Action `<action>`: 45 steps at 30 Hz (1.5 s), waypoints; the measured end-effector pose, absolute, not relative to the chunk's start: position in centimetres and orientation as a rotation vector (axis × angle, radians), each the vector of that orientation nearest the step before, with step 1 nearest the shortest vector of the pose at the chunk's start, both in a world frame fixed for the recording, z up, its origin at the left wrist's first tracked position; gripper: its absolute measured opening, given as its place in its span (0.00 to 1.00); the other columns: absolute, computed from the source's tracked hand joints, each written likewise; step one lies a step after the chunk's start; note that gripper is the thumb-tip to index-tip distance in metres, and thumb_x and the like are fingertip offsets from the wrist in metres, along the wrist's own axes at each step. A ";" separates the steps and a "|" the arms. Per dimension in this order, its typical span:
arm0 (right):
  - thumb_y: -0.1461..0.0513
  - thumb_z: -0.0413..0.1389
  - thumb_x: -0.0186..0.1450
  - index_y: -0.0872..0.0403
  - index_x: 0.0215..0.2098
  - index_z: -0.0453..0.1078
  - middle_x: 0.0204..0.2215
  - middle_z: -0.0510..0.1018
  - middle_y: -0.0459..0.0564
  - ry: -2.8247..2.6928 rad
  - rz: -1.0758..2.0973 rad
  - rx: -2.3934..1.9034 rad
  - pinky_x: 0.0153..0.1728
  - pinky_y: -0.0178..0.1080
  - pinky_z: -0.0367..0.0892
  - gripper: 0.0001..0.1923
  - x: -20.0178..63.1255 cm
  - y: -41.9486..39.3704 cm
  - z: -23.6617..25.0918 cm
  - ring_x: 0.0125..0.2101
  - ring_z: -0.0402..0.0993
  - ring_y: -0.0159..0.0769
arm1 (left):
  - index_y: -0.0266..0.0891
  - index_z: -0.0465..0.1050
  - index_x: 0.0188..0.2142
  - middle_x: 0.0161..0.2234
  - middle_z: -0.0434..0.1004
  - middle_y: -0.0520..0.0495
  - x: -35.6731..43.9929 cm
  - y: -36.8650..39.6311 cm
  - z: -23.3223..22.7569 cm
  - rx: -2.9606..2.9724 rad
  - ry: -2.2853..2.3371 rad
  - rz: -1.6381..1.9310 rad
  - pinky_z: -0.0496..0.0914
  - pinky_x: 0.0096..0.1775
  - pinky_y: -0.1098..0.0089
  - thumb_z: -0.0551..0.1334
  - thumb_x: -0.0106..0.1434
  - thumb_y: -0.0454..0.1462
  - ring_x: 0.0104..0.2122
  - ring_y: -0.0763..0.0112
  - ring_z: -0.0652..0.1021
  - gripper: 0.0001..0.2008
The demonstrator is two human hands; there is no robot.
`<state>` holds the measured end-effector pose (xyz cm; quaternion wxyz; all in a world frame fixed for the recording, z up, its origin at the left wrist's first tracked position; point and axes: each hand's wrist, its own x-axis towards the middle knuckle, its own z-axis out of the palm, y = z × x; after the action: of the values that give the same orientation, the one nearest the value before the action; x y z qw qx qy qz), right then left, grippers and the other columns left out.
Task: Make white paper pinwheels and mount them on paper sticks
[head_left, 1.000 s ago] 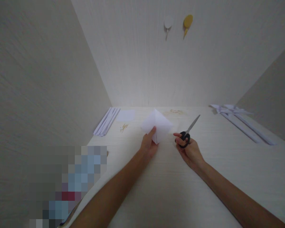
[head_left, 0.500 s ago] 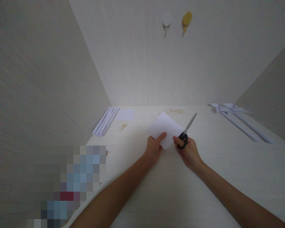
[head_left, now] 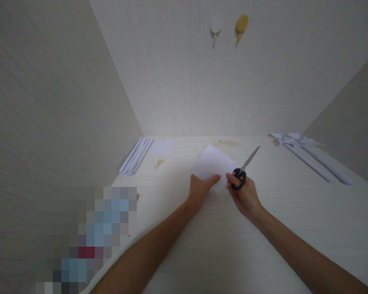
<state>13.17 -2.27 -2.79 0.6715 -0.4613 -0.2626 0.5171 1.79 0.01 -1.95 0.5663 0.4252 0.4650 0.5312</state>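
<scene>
A white sheet of paper (head_left: 211,163) lies almost flat over the middle of the pale wooden table (head_left: 221,245). My left hand (head_left: 200,188) pinches its near edge between thumb and fingers. My right hand (head_left: 244,195) sits just right of the sheet and grips black-handled scissors (head_left: 244,168). Their blades are together and point up and to the right, away from me. The scissors' handles touch or nearly touch the sheet's right corner.
Folded white paper strips (head_left: 136,156) lie at the back left, with a small white square (head_left: 162,147) and tiny yellowish bits (head_left: 158,163) beside them. Long white paper pieces (head_left: 309,155) lie at the back right. Two hooks (head_left: 241,25) hang on the back wall.
The sheet, held up as a folded diamond a second ago, has been turned and lowered towards the table. My right hand with the scissors has moved in next to it.
</scene>
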 end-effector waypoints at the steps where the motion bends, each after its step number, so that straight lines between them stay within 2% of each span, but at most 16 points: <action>1: 0.61 0.65 0.40 0.55 0.16 0.64 0.13 0.63 0.38 -0.598 1.170 -1.033 0.16 0.30 0.57 0.13 13.2 -2.3 -2.7 0.15 0.58 0.23 | 0.33 0.74 0.31 0.34 0.77 0.40 1.8 0.1 -2.1 0.985 1.095 1.249 0.70 0.35 0.64 0.69 0.38 0.35 0.32 0.62 0.76 0.17; 5: 0.63 0.66 0.37 0.55 0.19 0.69 0.16 0.68 0.40 -0.752 1.199 -1.039 0.19 0.31 0.58 0.12 13.3 -2.3 -3.0 0.18 0.61 0.25 | 0.33 0.74 0.29 0.31 0.77 0.42 1.8 0.5 -2.5 0.860 1.091 1.285 0.70 0.30 0.66 0.68 0.39 0.37 0.29 0.63 0.76 0.16; 8: 0.63 0.66 0.37 0.55 0.21 0.71 0.18 0.70 0.42 -0.897 1.205 -1.071 0.20 0.31 0.58 0.12 13.4 -2.3 -3.8 0.20 0.63 0.27 | 0.34 0.73 0.28 0.31 0.77 0.44 1.8 0.5 -2.4 0.730 1.014 1.351 0.71 0.30 0.68 0.68 0.40 0.36 0.30 0.65 0.76 0.13; 19: 0.66 0.65 0.38 0.56 0.20 0.72 0.16 0.70 0.41 -1.086 1.199 -1.186 0.18 0.30 0.55 0.11 13.4 -2.4 -3.8 0.17 0.60 0.25 | 0.33 0.73 0.26 0.29 0.77 0.43 2.0 0.7 -2.2 0.688 1.173 1.390 0.70 0.27 0.68 0.68 0.38 0.36 0.27 0.66 0.75 0.13; 25: 0.63 0.65 0.40 0.57 0.19 0.71 0.16 0.70 0.42 -1.131 1.124 -1.212 0.19 0.30 0.56 0.09 13.3 -2.4 -3.8 0.18 0.61 0.26 | 0.34 0.74 0.27 0.30 0.77 0.43 2.0 0.4 -2.0 0.788 1.259 1.392 0.69 0.26 0.70 0.67 0.38 0.37 0.28 0.66 0.76 0.14; 45: 0.55 0.64 0.39 0.58 0.20 0.68 0.15 0.66 0.43 -1.186 1.076 -1.325 0.17 0.31 0.56 0.16 13.1 -2.7 -3.2 0.17 0.58 0.26 | 0.34 0.74 0.29 0.30 0.77 0.44 2.1 0.5 -2.6 0.810 1.207 1.463 0.69 0.30 0.68 0.67 0.39 0.37 0.28 0.67 0.76 0.14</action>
<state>13.09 -2.67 -3.16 0.5069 -0.5495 -0.4918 0.4463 2.14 0.46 -2.60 0.5137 0.3367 0.5023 0.6087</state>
